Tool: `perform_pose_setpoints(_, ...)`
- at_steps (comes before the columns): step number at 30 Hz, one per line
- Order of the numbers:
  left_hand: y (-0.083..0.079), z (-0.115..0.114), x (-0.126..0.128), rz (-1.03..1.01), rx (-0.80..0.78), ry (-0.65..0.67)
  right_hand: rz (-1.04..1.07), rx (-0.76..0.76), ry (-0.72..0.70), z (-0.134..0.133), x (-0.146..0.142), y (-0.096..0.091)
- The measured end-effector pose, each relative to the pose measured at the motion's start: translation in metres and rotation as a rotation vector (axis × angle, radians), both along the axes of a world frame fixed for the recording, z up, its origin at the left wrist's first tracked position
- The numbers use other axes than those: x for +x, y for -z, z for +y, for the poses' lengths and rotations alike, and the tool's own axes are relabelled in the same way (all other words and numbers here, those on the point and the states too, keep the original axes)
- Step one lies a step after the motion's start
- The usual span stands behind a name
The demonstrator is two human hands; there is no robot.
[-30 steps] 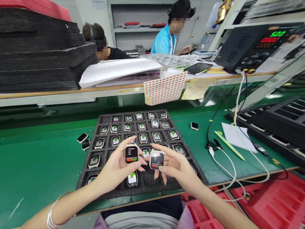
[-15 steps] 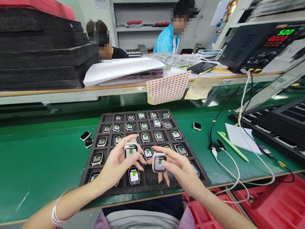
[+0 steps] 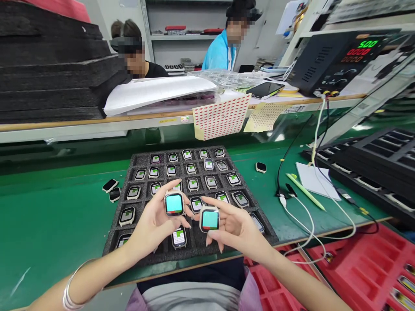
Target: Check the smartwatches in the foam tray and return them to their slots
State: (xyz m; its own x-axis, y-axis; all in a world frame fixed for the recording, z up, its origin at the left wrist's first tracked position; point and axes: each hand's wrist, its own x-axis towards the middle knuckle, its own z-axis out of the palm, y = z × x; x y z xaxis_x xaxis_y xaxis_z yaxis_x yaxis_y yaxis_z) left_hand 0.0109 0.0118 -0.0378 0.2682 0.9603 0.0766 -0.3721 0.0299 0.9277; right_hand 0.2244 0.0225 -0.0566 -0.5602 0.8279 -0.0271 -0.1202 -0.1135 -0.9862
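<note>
My left hand (image 3: 158,218) is closed around a smartwatch body (image 3: 174,204) without a strap, its lit screen turquoise with a red and green strip along the bottom. A second smartwatch body (image 3: 209,219) with a similar turquoise screen is gripped in my right hand (image 3: 238,224), the thumb at its lower edge. Both are held over a black foam tray (image 3: 202,252) whose compartments hold several more watch bodies, many showing white and green screens. One such watch (image 3: 179,237) lies just below my left hand.
Two loose watches (image 3: 110,185) lie left of the tray, another (image 3: 260,167) to its right. Cables (image 3: 313,224), a green pen (image 3: 306,192) and white paper (image 3: 316,179) occupy the right side. A power supply (image 3: 337,65) stands on the shelf; two people are beyond.
Both held watch screens have switched from white and green patterns to turquoise. My thumbs have moved off the screens towards their lower edges. The view has shifted slightly right.
</note>
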Motion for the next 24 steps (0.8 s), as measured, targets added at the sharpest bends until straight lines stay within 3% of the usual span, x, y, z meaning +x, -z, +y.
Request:
perform_pose_setpoints(9, 0.003, -0.004, 0.008, 0.048, -0.074, 0.014, -0.266, 0.127, -0.072, 0.001, 0.022, 0.004)
perform_pose_setpoints(16, 0.014, -0.010, 0.013, 0.118, -0.156, 0.178, -0.769, 0.703, -0.077, 0.011, 0.060, 0.013)
perform_pose_setpoints(20, 0.024, -0.010, 0.021, 0.176, -0.154, 0.250, -0.871, 0.804, -0.166, 0.014, 0.068, 0.016)
perform_pose_setpoints(24, 0.026, -0.006, 0.027, 0.189, -0.122, 0.231, -0.936, 0.858, -0.177, 0.017, 0.084, 0.006)
